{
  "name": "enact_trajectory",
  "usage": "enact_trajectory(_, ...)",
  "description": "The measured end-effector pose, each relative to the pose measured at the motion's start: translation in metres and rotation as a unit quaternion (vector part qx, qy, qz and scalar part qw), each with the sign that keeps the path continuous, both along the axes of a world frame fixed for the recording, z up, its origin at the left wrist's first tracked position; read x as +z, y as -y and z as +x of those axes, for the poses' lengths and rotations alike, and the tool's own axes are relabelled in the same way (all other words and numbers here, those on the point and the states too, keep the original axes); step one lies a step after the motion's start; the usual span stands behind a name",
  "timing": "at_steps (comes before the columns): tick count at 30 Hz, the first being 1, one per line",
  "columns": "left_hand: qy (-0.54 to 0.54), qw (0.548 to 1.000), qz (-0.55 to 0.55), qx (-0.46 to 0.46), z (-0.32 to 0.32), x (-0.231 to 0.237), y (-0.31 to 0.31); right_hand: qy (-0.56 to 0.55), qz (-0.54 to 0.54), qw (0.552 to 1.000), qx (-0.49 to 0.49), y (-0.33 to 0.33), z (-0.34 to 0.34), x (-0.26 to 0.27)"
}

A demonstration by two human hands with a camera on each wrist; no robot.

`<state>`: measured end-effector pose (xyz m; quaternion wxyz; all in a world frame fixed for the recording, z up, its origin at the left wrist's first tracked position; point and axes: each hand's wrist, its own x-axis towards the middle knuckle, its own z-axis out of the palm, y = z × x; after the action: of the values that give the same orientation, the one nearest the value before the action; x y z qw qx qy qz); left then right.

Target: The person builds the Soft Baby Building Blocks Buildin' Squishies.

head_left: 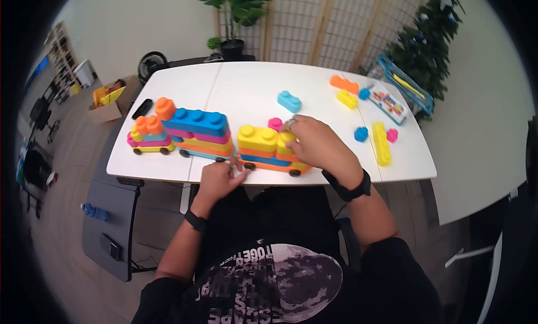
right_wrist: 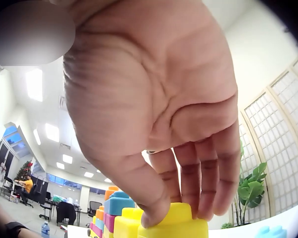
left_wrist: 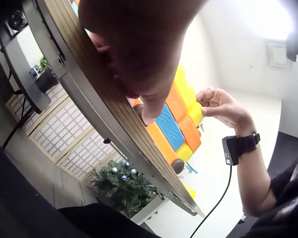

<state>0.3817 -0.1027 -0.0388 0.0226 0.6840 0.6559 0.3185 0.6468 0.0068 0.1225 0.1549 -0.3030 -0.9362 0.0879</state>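
My right hand [head_left: 322, 144] pinches a yellow block [head_left: 286, 142] on the right end of a wheeled block car, thumb on one side and fingers on the other; the right wrist view shows the same yellow block [right_wrist: 174, 225] under the hand [right_wrist: 159, 99]. A longer yellow block [head_left: 256, 139] sits beside it, above orange and blue layers. My left hand [head_left: 217, 181] rests at the table's front edge by the car's left wheel; in the left wrist view a finger of that hand [left_wrist: 139, 54] touches near the wheel. Left of it stands a taller wheeled stack [head_left: 197, 134].
A small wheeled block car [head_left: 150, 136] stands at the far left. Behind the cars lie a light-blue block [head_left: 289, 101] and a pink block [head_left: 274, 124]. Several loose blocks, including a long yellow one [head_left: 381, 143], a picture box [head_left: 388, 102] and a clear bag [head_left: 406, 83] are on the right.
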Motion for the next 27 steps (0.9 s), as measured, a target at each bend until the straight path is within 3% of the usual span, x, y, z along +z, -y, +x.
enact_trajectory(2, 0.004, 1.0, 0.002, 0.005, 0.002, -0.002, 0.002, -0.018, 0.006, 1.0, 0.009, 0.0, 0.007, -0.012)
enact_trajectory(5, 0.019, 1.0, 0.017, 0.006, 0.005, -0.005, 0.001, -0.142, -0.078, 0.982, 0.096, -0.008, 0.032, -0.018)
enact_trajectory(6, 0.019, 1.0, 0.019, 0.006, 0.006, -0.005, 0.002, -0.156, -0.201, 0.966, 0.04, -0.015, 0.046, -0.017)
enact_trajectory(7, 0.021, 0.999, 0.022, 0.008, 0.006, -0.004, 0.002, -0.213, -0.219, 0.952, -0.007, -0.025, 0.059, -0.021)
enact_trajectory(9, 0.022, 0.999, 0.023, 0.006, 0.006, -0.006, 0.004, -0.203, -0.08, 0.963, -0.156, -0.064, 0.099, -0.048)
enact_trajectory(10, 0.022, 0.999, 0.026, 0.006, 0.005, -0.006, 0.003, -0.104, 0.068, 0.962, -0.242, -0.084, 0.125, -0.068)
enact_trajectory(12, 0.024, 0.999, 0.032, 0.005, 0.006, -0.006, 0.0, 0.019, 0.062, 0.939, -0.337, -0.117, 0.164, -0.093)
enact_trajectory(16, 0.031, 0.999, 0.033, -0.003, 0.006, -0.002, 0.002, 0.01, -0.008, 0.954, -0.298, -0.146, 0.19, -0.12)
enact_trajectory(20, 0.042, 0.999, 0.024, -0.006, 0.006, -0.003, 0.001, -0.089, -0.052, 0.956, -0.273, -0.107, 0.156, -0.074)
enact_trajectory(22, 0.037, 0.999, 0.027, 0.0, 0.005, -0.004, -0.002, -0.21, -0.146, 0.948, -0.192, -0.055, 0.112, -0.034)
enact_trajectory(24, 0.029, 0.999, 0.025, 0.005, 0.006, -0.004, -0.001, -0.214, -0.143, 0.962, -0.093, -0.022, 0.084, -0.019)
enact_trajectory(27, 0.023, 1.0, 0.019, 0.007, 0.007, -0.001, -0.002, -0.213, -0.146, 0.966, -0.03, -0.003, 0.058, -0.02)
